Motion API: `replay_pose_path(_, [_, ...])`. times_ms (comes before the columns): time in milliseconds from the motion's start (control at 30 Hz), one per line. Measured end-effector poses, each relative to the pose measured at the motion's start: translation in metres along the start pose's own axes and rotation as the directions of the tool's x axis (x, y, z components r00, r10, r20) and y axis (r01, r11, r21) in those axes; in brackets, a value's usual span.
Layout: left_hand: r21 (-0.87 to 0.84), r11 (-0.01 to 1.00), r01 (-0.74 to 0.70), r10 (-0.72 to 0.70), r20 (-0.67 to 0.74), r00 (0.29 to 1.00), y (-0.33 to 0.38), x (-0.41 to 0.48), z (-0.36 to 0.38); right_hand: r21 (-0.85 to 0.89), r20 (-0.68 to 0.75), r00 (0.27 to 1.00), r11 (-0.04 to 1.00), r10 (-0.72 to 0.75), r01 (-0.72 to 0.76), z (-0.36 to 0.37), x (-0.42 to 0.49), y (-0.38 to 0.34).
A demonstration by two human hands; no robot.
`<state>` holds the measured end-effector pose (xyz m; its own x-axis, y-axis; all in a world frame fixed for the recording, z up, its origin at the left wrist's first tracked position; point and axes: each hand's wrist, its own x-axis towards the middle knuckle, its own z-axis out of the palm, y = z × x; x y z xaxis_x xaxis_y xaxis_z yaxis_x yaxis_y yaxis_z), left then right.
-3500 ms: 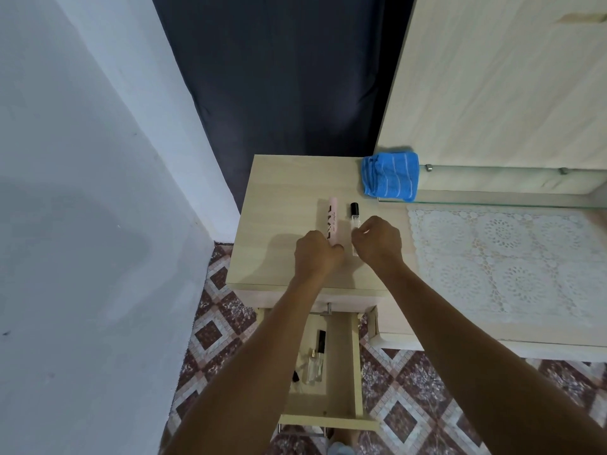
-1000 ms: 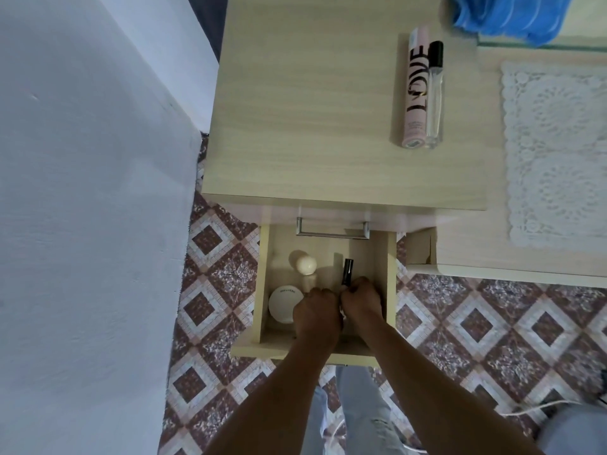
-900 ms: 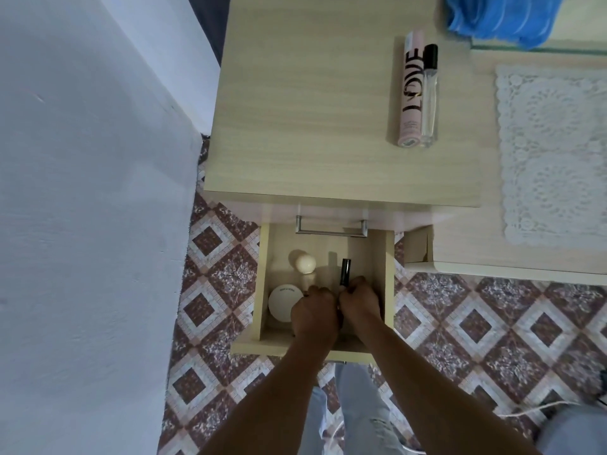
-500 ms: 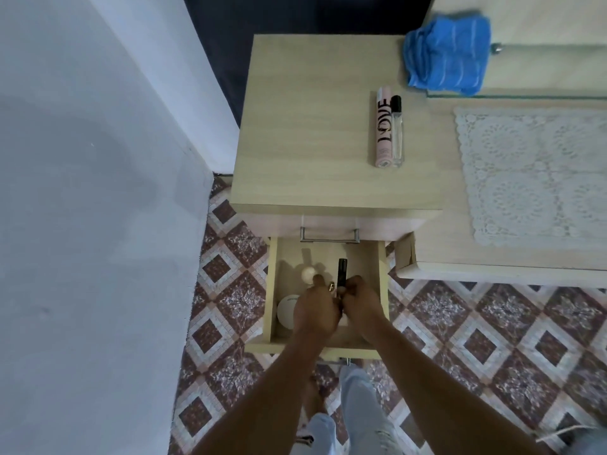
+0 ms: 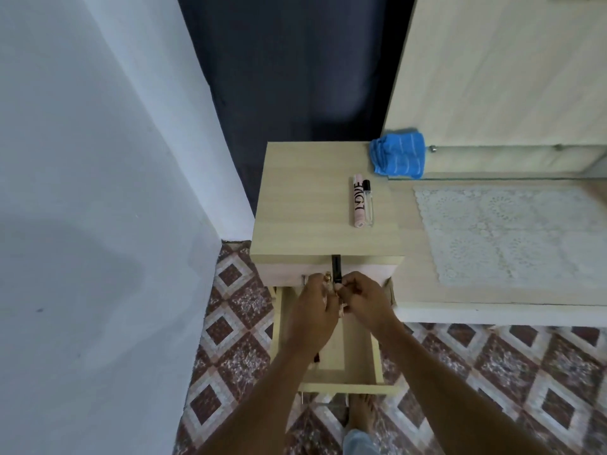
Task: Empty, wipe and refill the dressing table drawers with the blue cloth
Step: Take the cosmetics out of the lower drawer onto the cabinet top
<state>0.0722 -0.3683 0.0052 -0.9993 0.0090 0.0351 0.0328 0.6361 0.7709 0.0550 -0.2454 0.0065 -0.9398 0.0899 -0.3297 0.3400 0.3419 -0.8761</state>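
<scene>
left hand (image 5: pixel 312 315) fingers (image 5: pixel 323 290) pinch a gold-capped bottle (image 5: pixel 327 276), right hand (image 5: pixel 366 302) fingers a black tube (image 5: pixel 336 269), at tabletop (image 5: pixel 295 256) edge.

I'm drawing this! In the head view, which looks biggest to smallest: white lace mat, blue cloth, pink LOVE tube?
Largest: white lace mat
Next: blue striped folded cloth
Smallest: pink cylindrical LOVE tube

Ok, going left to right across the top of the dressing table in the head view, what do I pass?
First the pink tube → clear bottle with a black cap → white lace mat. The blue cloth sits farther back, level with the bottle, so it is left out.
</scene>
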Motion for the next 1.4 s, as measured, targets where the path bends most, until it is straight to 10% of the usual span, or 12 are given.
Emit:
replay_pose_path(267, [0.035, 0.999, 0.011, -0.009, -0.052, 0.999, 0.036, 0.053, -0.023, -0.181, -0.186, 0.979, 0.983, -0.077, 0.043, -0.014, 0.028, -0.066])
replay_pose_path(833, [0.418, 0.902, 0.103, -0.182, 0.154, 0.971, 0.047, 0.131, -0.04, -0.473, -0.096, 0.995, 0.879, 0.014, -0.058, -0.002, 0.097, -0.102])
replay_pose_path(1400, [0.358, 0.931, -0.072, -0.035, 0.285, 0.958, 0.05, 0.177, -0.01, -0.356, -0.422, 0.904, 0.929, -0.065, -0.099, -0.062, 0.134, -0.099])
